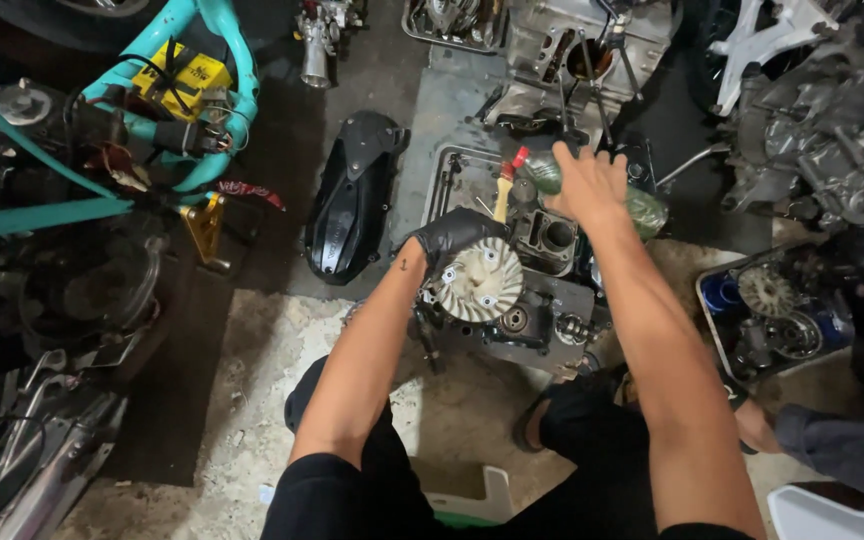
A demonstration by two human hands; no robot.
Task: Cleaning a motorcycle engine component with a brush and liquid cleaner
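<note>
My left hand (449, 238), in a black glove, rests on the top edge of a pale finned fan wheel (480, 283) mounted on a grey engine block (542, 310) on the floor. Bare, my right hand (586, 183) grips a green plastic bottle (642, 205) with a red nozzle tip, lying across the far side of the engine. A brush with a yellow wooden handle (502, 195) stands just left of the bottle. The open cylinder bore (557, 236) of the engine shows between my two hands.
A black plastic engine cover (352, 195) lies to the left. A teal motorcycle frame (167, 90) with a yellow battery stands far left. A tray of engine parts (772, 315) sits right, beside another person's arm (842, 445). More engines (832, 130) crowd the back.
</note>
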